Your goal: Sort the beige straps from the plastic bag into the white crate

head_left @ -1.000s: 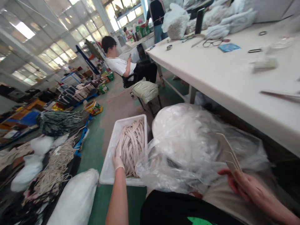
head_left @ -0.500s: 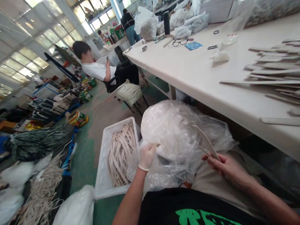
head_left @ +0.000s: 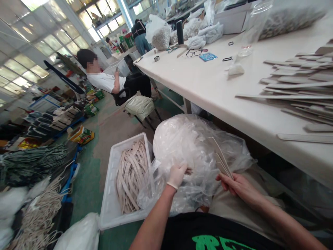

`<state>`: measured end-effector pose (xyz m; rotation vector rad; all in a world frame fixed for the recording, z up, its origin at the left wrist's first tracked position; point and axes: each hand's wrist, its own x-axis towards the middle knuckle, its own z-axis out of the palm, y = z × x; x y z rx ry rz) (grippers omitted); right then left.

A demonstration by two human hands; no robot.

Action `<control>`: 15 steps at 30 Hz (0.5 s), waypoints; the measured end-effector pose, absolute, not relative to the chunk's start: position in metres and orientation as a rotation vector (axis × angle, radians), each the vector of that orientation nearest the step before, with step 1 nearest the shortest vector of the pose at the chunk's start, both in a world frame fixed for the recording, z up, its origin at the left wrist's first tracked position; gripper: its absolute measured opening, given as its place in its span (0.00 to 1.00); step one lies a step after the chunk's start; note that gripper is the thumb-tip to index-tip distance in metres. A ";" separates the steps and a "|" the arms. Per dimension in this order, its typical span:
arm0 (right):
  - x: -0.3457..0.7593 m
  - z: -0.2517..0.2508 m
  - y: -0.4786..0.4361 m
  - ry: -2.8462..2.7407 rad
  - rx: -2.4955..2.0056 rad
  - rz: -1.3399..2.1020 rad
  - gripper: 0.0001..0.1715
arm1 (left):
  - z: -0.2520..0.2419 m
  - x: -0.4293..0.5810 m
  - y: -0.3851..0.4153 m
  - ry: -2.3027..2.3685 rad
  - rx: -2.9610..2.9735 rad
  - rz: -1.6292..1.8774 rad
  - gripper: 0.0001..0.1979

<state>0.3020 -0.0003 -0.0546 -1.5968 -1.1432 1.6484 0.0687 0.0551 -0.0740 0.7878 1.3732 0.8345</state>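
Observation:
A large clear plastic bag (head_left: 192, 152) full of pale strips rests on my lap. My left hand (head_left: 177, 175), in a white glove, reaches into the bag's opening with its fingers curled round a strip inside. My right hand (head_left: 235, 184) is closed on a few thin beige strips (head_left: 221, 156) that stick up in front of the bag. To the left of the bag, a white plastic tray (head_left: 111, 194) on the floor holds a heap of beige strips (head_left: 131, 173).
A long white table (head_left: 215, 86) runs along the right, with stacked flat beige strips (head_left: 299, 90), glasses (head_left: 194, 52) and bags on it. A seated person (head_left: 109, 80) and a cushioned chair (head_left: 140, 106) are ahead. Bundles of cords (head_left: 39, 215) cover the floor at left.
My left hand left the tray of strips, moved right and reached into the plastic bag. My right hand stayed closed on the thin strips. The view swung toward the table.

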 end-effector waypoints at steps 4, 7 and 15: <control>0.288 -0.059 0.004 -1.218 -1.524 1.805 0.33 | -0.044 0.049 0.007 1.411 1.079 0.722 0.19; 0.267 -0.063 0.002 -1.249 -1.448 1.928 0.33 | -0.023 0.045 -0.023 1.443 1.424 0.585 0.20; 0.235 -0.067 -0.009 -1.183 -1.342 2.087 0.29 | -0.011 0.069 -0.052 1.277 1.483 0.498 0.18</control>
